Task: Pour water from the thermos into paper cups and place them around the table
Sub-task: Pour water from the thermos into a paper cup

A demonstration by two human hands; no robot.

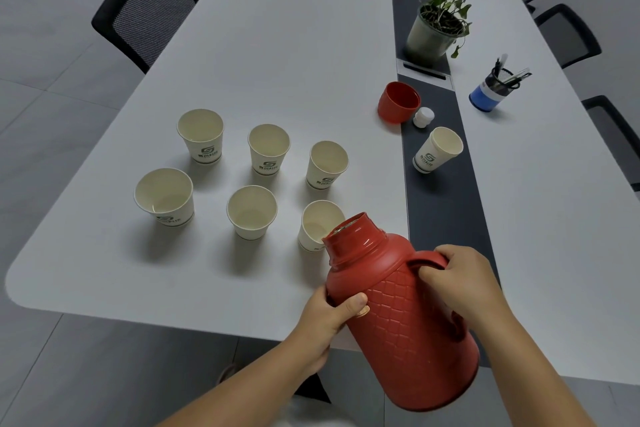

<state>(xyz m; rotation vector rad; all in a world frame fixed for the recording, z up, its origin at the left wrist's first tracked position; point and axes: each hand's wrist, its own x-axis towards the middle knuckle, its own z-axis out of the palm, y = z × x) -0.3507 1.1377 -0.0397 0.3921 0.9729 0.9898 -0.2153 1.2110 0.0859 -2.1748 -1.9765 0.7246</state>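
Both hands hold a red thermos (401, 308) above the near edge of the pale bench (284, 45), tilted so its open mouth leans up and to the left. The right hand (457, 284) has its fingers curled round the handle on the thermos's right side. The left hand (332, 315) grips the body lower down on the left, thumb pressed flat across the quilted red surface.

Just beyond the mouth stands a paper cup (318, 225), its rim partly hidden by the thermos neck; whether the two touch cannot be told, and no stream of water is visible. Left of the thermos mouth, five more cups stand upright with it in two loose rows: a middle cup (252, 211) and a far-left cup (163, 197) in the nearer row, then three printed cups (200, 135) (269, 149) (327, 165) in the row behind. How much they contain cannot be judged.

Beyond the thermos, on the dark strip (446, 218) running down the middle of the bench, a seventh cup (438, 149) stands alone. Further still from the thermos lie the red cap (398, 102), tipped on its side, and a small white stopper (423, 117) just beside it. Further back along the strip is a potted plant (438, 28), and to its right a blue pen holder (495, 90). Dark chairs (149, 3) line the bench.
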